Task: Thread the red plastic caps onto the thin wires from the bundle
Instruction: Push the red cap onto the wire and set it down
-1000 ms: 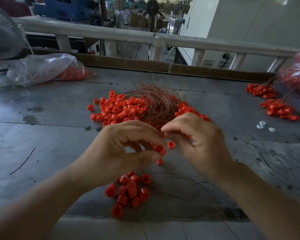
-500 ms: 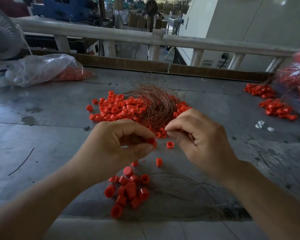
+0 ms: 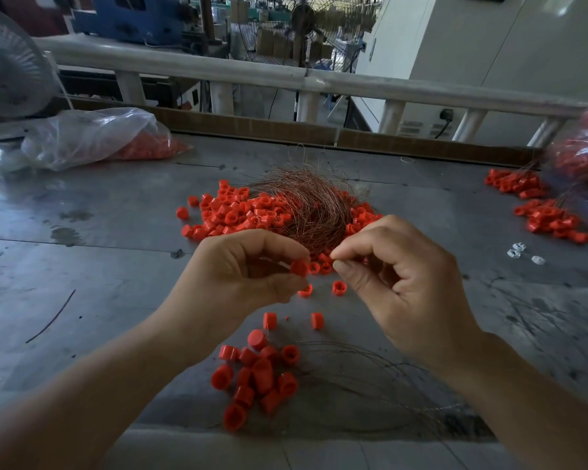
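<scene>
View: head camera.
Left hand (image 3: 248, 269): your fingers pinch one red cap (image 3: 299, 268) above the bench (image 3: 99, 266).
Right hand (image 3: 398, 276): fingers pinched together beside that cap, probably on a thin wire too fine to see.
Wire bundle (image 3: 306, 205): on the loose cap heap (image 3: 238, 212), beyond your hands.
Done: near cluster (image 3: 258, 378) trailing wires, seemingly threaded.
Left: most of the heap.

**Inside the Dim Workshop**

A scuffed metal table (image 3: 82, 266) ran to a white railing (image 3: 218, 71). A desk fan (image 3: 7, 69) stood far left; beyond were a blue machine (image 3: 133, 15), a pedestal fan (image 3: 302, 15) and, right, a pale cabinet (image 3: 489, 45).
</scene>
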